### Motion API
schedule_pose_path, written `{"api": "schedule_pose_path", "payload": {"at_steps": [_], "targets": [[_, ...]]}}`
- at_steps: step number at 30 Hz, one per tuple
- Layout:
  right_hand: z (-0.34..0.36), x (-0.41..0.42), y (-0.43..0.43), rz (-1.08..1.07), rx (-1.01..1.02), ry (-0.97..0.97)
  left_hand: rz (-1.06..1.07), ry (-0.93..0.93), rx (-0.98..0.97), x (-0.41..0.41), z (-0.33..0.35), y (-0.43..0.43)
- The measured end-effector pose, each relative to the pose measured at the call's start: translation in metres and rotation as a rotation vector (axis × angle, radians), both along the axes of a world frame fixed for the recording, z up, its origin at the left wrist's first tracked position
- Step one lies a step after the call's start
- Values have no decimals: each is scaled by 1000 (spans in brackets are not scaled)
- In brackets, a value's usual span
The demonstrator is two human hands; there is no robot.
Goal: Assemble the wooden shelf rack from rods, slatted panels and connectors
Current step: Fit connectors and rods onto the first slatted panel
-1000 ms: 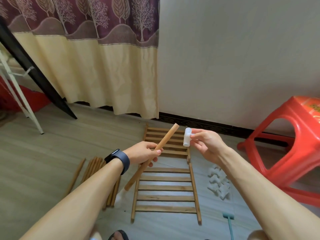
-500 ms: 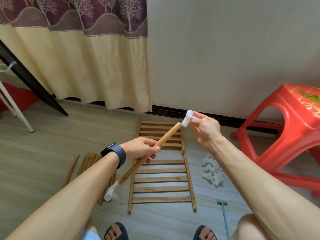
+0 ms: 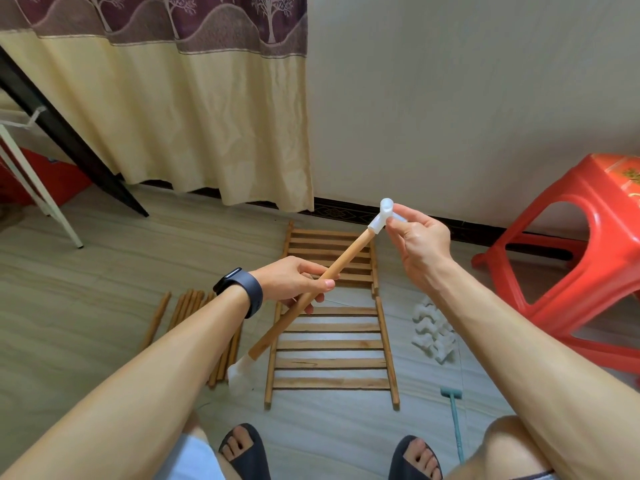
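Note:
My left hand grips a wooden rod near its middle, tilted up to the right. A white connector sits on the rod's lower end. My right hand pinches a second white connector that is seated on the rod's upper end. Below my hands, two slatted panels lie flat on the floor, end to end. Several loose rods lie to their left, partly hidden by my left arm. A pile of white connectors rests to the right of the panels.
A red plastic stool stands at the right. A green-handled tool lies by my right knee. A curtain and a black slanted bar are at the back left. My sandalled feet are at the bottom.
My right hand brought the white connector onto the rod's upper end, where it now sits. The rod has risen and the camera has tilted down, showing my feet.

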State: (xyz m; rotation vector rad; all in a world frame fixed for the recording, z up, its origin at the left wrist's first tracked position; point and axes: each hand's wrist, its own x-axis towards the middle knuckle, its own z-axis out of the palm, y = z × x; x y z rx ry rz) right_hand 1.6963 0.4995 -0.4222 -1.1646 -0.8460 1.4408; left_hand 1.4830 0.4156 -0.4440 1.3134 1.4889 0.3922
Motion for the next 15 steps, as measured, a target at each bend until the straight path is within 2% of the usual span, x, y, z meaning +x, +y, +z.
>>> {"api": "schedule_pose_path", "payload": {"at_steps": [9, 15], "targets": [[-9, -1, 1, 23, 69, -154, -4, -76, -26, -1, 2, -1], [-6, -2, -5, 61, 43, -95, 23, -93, 2, -1, 1, 0]]}}
